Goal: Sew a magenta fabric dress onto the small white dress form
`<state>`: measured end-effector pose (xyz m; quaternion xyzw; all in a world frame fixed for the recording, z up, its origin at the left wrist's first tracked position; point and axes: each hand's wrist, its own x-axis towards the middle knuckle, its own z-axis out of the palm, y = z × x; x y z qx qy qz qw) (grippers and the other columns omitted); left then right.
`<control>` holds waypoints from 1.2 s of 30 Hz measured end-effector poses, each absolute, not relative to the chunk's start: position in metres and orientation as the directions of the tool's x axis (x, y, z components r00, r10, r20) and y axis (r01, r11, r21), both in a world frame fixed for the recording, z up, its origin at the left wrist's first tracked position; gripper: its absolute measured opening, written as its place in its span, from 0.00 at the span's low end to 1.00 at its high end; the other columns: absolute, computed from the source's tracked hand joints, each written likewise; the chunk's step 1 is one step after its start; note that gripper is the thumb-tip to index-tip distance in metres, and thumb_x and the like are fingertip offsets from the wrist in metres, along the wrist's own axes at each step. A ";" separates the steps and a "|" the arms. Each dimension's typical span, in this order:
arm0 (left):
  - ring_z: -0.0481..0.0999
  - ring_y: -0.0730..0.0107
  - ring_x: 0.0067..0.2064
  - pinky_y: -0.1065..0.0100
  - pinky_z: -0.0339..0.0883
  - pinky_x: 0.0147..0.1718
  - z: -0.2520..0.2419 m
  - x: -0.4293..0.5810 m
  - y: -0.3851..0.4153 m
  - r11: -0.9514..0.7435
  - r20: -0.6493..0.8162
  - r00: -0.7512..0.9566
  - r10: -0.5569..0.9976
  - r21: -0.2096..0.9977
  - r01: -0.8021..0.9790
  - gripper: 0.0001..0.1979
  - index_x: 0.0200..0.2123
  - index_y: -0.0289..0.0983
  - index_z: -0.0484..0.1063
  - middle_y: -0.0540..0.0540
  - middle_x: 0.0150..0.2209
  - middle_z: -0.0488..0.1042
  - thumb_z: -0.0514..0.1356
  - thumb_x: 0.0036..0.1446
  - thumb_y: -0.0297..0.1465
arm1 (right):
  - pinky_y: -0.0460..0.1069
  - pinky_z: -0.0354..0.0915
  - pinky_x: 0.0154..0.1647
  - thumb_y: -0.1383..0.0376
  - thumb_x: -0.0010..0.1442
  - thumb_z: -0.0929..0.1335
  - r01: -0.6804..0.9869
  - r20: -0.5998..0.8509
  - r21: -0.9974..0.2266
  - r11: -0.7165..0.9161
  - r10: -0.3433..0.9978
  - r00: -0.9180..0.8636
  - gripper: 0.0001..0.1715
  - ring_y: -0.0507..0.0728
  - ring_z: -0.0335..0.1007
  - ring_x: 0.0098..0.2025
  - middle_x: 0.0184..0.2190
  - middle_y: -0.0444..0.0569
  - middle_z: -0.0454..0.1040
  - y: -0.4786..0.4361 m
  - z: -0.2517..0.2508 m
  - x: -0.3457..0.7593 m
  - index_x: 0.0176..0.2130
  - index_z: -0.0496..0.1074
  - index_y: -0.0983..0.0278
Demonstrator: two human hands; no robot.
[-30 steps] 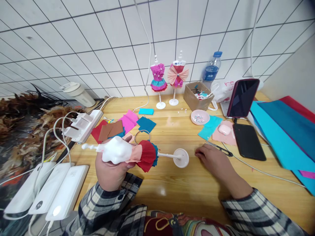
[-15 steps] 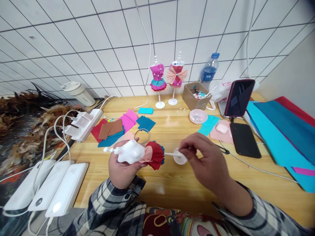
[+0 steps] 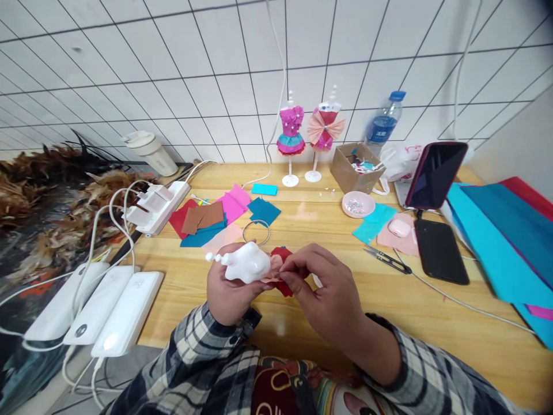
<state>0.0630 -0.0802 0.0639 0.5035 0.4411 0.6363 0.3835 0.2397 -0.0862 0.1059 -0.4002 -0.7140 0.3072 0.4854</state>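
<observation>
My left hand (image 3: 231,297) is closed round a small white dress form (image 3: 247,263), which lies tilted on its side with the neck pointing left. A pink paper band (image 3: 275,268) wraps its waist, and a red ruffled skirt (image 3: 281,253) flares out below. With thumb and index finger pinched, my right hand (image 3: 330,288) grips the edge of the pink band. That hand covers most of the skirt and the stand; only a bit of the white base (image 3: 317,281) shows behind it. A metal ring (image 3: 268,230) lies just beyond the form.
Crepe paper pieces (image 3: 203,219) lie at the left, near a power strip (image 3: 166,207). Two dressed forms (image 3: 291,135) stand by the wall beside a cardboard box (image 3: 354,173). Thread snips (image 3: 389,260), a pink dish (image 3: 358,204) and a phone (image 3: 443,252) are at the right.
My right hand has moved left from the stand's base to the pink band and now pinches it. The left hand keeps its hold on the dress form. The view has shifted slightly.
</observation>
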 end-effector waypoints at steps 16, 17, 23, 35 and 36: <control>0.81 0.62 0.35 0.60 0.76 0.39 0.074 0.070 -0.085 -0.422 0.420 -0.072 0.904 0.907 -0.007 0.25 0.46 0.38 0.67 0.46 0.33 0.79 0.71 0.44 0.29 | 0.51 0.57 0.36 0.65 0.60 0.69 0.519 0.514 -0.653 0.552 0.826 -0.232 0.05 0.54 0.68 0.33 0.28 0.44 0.75 -0.093 0.100 0.237 0.30 0.72 0.61; 0.81 0.63 0.35 0.59 0.76 0.40 0.075 0.071 -0.085 -0.424 0.424 -0.068 0.903 0.905 0.010 0.23 0.45 0.38 0.67 0.46 0.33 0.79 0.70 0.45 0.29 | 0.51 0.57 0.36 0.65 0.60 0.69 0.515 0.513 -0.653 0.555 0.824 -0.239 0.05 0.54 0.69 0.33 0.29 0.44 0.76 -0.093 0.100 0.237 0.31 0.73 0.61; 0.80 0.65 0.36 0.61 0.74 0.43 0.077 0.073 -0.084 -0.413 0.414 -0.070 0.908 0.910 0.032 0.21 0.44 0.36 0.67 0.46 0.34 0.78 0.69 0.46 0.27 | 0.51 0.59 0.37 0.62 0.61 0.70 0.492 0.514 -0.661 0.567 0.820 -0.254 0.04 0.53 0.72 0.35 0.32 0.42 0.79 -0.094 0.096 0.244 0.37 0.77 0.58; 0.80 0.67 0.32 0.65 0.75 0.38 0.075 0.073 -0.081 -0.269 0.270 -0.200 0.942 0.963 0.033 0.27 0.46 0.37 0.67 0.49 0.32 0.78 0.73 0.43 0.32 | 0.49 0.61 0.33 0.52 0.55 0.72 0.464 0.419 -0.780 0.420 0.901 -0.111 0.16 0.53 0.67 0.30 0.28 0.43 0.74 -0.084 0.110 0.245 0.33 0.71 0.61; 0.80 0.67 0.33 0.66 0.75 0.37 0.075 0.073 -0.081 -0.275 0.277 -0.196 0.941 0.961 0.036 0.28 0.46 0.37 0.67 0.48 0.33 0.78 0.73 0.42 0.32 | 0.48 0.60 0.32 0.51 0.54 0.72 0.465 0.407 -0.790 0.400 0.909 -0.091 0.17 0.52 0.65 0.30 0.27 0.43 0.73 -0.082 0.109 0.243 0.32 0.69 0.61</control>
